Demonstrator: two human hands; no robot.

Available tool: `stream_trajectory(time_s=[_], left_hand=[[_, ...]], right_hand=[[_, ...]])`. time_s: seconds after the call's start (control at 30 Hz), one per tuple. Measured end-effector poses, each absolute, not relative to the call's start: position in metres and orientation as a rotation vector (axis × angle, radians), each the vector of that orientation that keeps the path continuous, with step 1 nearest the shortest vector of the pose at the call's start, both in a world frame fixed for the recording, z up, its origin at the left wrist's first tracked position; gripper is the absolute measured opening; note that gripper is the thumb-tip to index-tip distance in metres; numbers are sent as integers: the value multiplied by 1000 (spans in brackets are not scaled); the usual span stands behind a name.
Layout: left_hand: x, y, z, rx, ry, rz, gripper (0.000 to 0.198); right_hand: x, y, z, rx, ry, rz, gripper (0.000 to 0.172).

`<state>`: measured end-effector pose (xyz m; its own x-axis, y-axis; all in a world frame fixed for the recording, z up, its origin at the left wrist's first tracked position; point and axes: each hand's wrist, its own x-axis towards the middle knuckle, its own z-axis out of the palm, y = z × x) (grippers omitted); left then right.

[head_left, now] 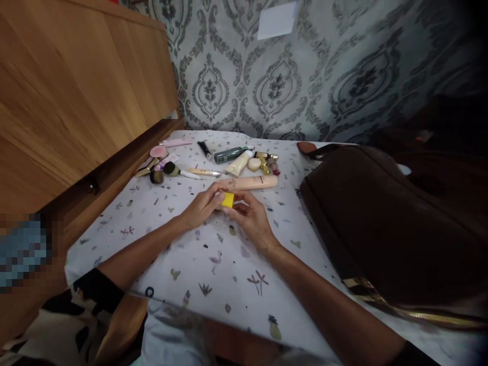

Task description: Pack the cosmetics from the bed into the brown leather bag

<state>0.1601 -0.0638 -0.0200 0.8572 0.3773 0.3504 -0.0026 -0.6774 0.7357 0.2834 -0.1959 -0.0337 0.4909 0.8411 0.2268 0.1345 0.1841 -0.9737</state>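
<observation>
Both hands meet over the patterned white cloth [213,269] on a small yellow object [227,199]. My left hand [204,204] pinches it from the left with bent fingers. My right hand [249,216] closes on it from the right. Just beyond the hands lies a long peach tube [253,182]. Further back lie several cosmetics: a cream tube [239,162], a dark green tube [230,154], a black stick [205,149], brushes [171,170], a pink compact [158,151] and gold-capped items [265,161].
A large dark brown handbag [381,218] with a gold trim fills the right side. A wooden headboard [76,91] and ledge run along the left. Patterned grey wallpaper [274,76] stands behind.
</observation>
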Motion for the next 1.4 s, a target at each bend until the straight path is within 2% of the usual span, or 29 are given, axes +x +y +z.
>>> stream_trajectory(time_s=[0.13,0.3,0.43,0.57,0.77,0.93,1.13,1.4], left_hand=[[159,-69,-20,2240,298,749,45],[155,-74,-20,2573,205,931,47],[157,-79,-20,2763,-125,1091,48],[163,-82,-22,2911,-176,1123,51],[162,-90,-20,2785,-15,1051,45],[160,-111,-10,2363,294,832,40],[169,-114,-12,1977,395,851,51],[169,-102,-19,1838,493,812,47]], right_hand=[[271,-195,-28,-1187,-793,783,55],[256,-195,-23,-1147,-641,1025,60],[253,-200,-20,-1314,-526,903,64],[251,-205,-19,-1361,-587,711,66],[248,-211,-18,-1512,-758,375,48],[248,-213,-18,-1525,-912,167,36],[254,-209,-25,-1487,-1085,27,24],[264,-203,-31,-1353,-941,385,51]])
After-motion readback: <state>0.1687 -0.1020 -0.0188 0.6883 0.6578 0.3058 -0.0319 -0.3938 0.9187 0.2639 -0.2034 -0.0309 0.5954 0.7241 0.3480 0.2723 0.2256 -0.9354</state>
